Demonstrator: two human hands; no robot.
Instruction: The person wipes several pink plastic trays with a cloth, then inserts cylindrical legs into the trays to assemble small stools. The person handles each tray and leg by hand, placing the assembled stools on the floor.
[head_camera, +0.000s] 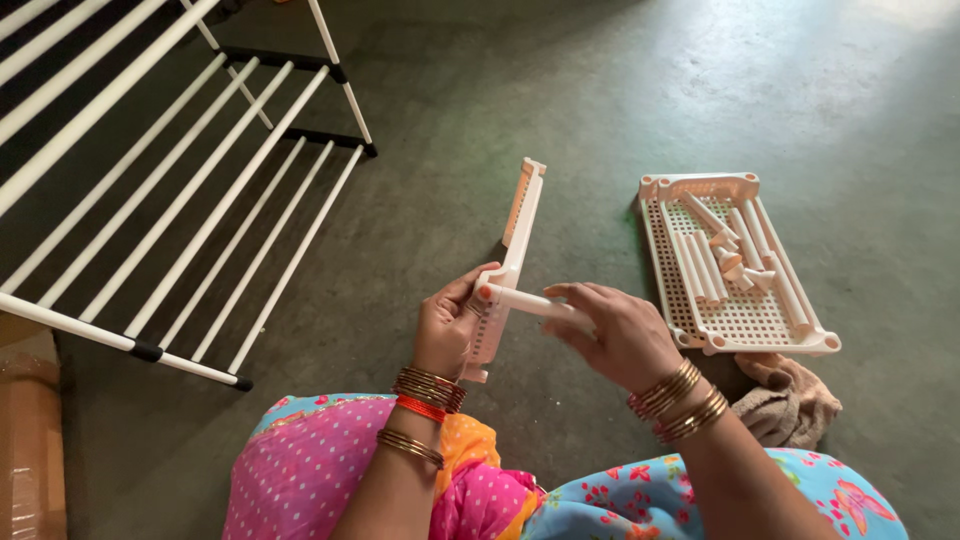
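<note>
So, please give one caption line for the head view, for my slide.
Left hand holds a perforated plastic shelf panel on edge; right hand brings a white tube to it.

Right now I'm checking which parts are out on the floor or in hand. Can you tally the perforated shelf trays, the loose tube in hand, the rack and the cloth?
Perforated shelf trays: 2, one in the left hand, one on the floor
Tube in the right hand: 1
White rod rack: 1
Cloth: 1
Total: 5
</note>
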